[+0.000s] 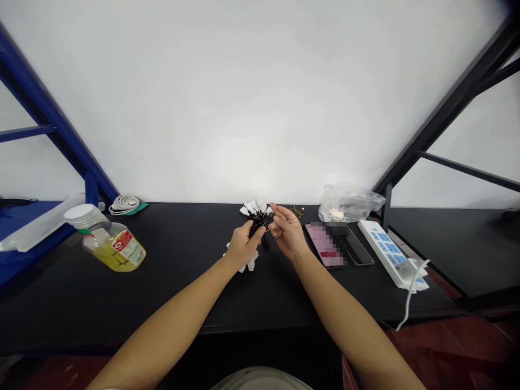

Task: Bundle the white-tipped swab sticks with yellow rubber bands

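Observation:
A bundle of thin black pieces with white, flag-like ends [257, 208] is gripped in my left hand [242, 246], the white ends fanned toward the wall. My right hand [286, 230] is just to the right, its fingers curled together on a thin yellow strand [267, 221] that runs to the bundle. Whether the strand is a rubber band or a string, I cannot tell. More white pieces [251, 264] lie on the table below my left hand, partly hidden by it.
On the black table [182, 233], a jar of yellow liquid [122, 249] leans at left, near a coiled white cable [124, 203]. Yellow loops [298, 212], a plastic bag [351, 201], a pink-screened phone [323, 244], a dark phone [359, 246] and a power strip [390, 252] lie at right.

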Action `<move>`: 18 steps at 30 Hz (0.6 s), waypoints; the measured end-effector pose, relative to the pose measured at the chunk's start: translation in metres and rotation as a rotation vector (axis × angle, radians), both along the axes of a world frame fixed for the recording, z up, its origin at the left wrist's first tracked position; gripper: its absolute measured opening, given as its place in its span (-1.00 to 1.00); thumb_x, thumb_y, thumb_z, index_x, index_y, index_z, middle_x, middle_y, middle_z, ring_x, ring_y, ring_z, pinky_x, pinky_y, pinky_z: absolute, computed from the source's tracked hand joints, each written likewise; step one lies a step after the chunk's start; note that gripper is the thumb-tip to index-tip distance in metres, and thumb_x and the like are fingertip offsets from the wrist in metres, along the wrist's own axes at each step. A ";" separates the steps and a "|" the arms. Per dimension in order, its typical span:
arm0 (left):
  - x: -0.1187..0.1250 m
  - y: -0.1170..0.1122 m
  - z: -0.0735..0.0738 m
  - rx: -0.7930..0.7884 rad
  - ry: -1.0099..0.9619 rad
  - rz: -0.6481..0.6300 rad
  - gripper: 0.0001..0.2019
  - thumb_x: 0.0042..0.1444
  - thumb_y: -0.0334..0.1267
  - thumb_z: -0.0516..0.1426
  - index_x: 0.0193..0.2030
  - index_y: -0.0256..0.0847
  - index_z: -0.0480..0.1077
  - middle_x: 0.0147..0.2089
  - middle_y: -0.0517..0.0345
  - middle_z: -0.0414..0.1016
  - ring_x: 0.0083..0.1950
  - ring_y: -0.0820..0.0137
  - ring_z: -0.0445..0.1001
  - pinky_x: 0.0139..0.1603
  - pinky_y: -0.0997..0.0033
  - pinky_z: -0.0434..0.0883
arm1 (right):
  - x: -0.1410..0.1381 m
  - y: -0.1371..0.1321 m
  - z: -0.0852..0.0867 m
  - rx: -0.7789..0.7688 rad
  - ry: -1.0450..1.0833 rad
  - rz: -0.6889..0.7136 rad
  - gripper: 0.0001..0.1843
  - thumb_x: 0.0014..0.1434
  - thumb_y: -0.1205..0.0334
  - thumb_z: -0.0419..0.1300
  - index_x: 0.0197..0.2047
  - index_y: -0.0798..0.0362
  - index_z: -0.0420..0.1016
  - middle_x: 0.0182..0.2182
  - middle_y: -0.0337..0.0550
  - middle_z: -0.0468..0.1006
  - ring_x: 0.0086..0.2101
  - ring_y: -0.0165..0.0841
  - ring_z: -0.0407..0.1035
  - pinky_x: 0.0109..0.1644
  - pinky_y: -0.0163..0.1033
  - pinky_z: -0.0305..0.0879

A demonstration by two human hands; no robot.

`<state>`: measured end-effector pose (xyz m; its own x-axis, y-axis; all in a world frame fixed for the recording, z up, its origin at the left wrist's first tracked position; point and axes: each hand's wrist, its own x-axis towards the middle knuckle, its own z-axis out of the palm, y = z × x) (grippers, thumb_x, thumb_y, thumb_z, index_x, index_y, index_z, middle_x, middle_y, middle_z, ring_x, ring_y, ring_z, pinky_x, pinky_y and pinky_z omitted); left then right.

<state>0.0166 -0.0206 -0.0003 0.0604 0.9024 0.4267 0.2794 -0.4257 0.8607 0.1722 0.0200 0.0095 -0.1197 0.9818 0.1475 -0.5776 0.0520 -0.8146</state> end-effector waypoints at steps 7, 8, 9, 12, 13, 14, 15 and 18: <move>0.000 0.000 0.003 0.023 0.189 -0.052 -0.66 0.33 0.04 0.02 -0.28 -0.19 0.36 -0.49 0.22 0.40 -0.49 0.40 0.40 -0.44 0.42 0.24 | -0.005 -0.010 0.002 0.280 -0.132 -0.033 -0.16 -0.21 -0.08 0.57 0.14 -0.04 0.48 0.00 0.03 0.64 -0.16 -0.21 0.55 0.02 -0.09 0.46; 0.001 0.000 0.003 0.031 0.231 -0.072 -0.66 0.34 0.04 0.01 -0.27 -0.18 0.36 -0.47 0.20 0.43 -0.47 0.38 0.42 -0.43 0.42 0.25 | -0.006 -0.012 0.003 0.320 -0.168 -0.026 -0.09 -0.24 -0.10 0.58 0.17 -0.05 0.45 0.00 0.04 0.64 -0.08 -0.16 0.53 0.11 -0.03 0.41; 0.001 0.000 0.002 0.044 0.268 -0.093 -0.67 0.34 0.03 0.00 -0.25 -0.19 0.36 -0.44 0.17 0.46 -0.45 0.36 0.44 -0.42 0.41 0.26 | -0.007 -0.015 0.004 0.355 -0.205 -0.020 -0.04 -0.25 -0.11 0.58 0.21 -0.05 0.41 -0.01 0.04 0.64 -0.02 -0.12 0.51 0.17 0.02 0.36; 0.002 0.001 0.000 0.085 0.315 -0.145 -0.72 0.35 -0.06 -0.04 -0.12 -0.20 0.37 -0.29 0.06 0.56 -0.33 0.27 0.54 -0.34 0.35 0.35 | -0.008 -0.021 0.008 0.440 -0.330 -0.023 -0.03 -0.20 -0.07 0.57 0.26 -0.08 0.36 -0.05 0.01 0.66 0.05 -0.09 0.46 0.22 0.08 0.29; 0.002 0.001 0.000 0.084 0.310 -0.154 -0.73 0.34 -0.09 -0.03 -0.07 -0.20 0.37 -0.23 0.01 0.59 -0.28 0.23 0.56 -0.30 0.31 0.38 | -0.008 -0.022 0.008 0.454 -0.382 -0.019 -0.05 -0.18 -0.04 0.57 0.26 -0.09 0.35 -0.07 -0.01 0.66 0.03 -0.10 0.47 0.20 0.08 0.30; 0.001 0.001 -0.001 0.072 0.297 -0.159 -0.73 0.33 -0.11 -0.03 -0.03 -0.20 0.37 -0.18 -0.02 0.60 -0.23 0.20 0.58 -0.26 0.28 0.41 | -0.008 -0.023 0.009 0.459 -0.436 -0.008 -0.07 -0.17 0.00 0.57 0.25 -0.09 0.36 -0.08 -0.02 0.66 0.01 -0.11 0.48 0.17 0.07 0.33; 0.001 0.002 0.000 0.054 0.277 -0.164 -0.73 0.32 -0.13 -0.01 0.01 -0.19 0.37 -0.13 -0.04 0.61 -0.18 0.17 0.59 -0.22 0.25 0.43 | -0.007 -0.024 0.009 0.457 -0.486 0.005 -0.07 -0.17 0.02 0.57 0.26 -0.09 0.36 -0.07 -0.03 0.65 -0.01 -0.12 0.49 0.14 0.05 0.36; -0.002 0.003 0.001 0.014 0.231 -0.179 -0.72 0.30 -0.17 0.02 0.06 -0.19 0.37 -0.08 -0.05 0.62 -0.11 0.16 0.61 -0.14 0.22 0.46 | -0.005 -0.024 0.008 0.459 -0.558 0.022 0.03 -0.21 0.03 0.59 0.31 -0.09 0.30 0.00 -0.01 0.61 -0.01 -0.11 0.48 0.13 0.04 0.37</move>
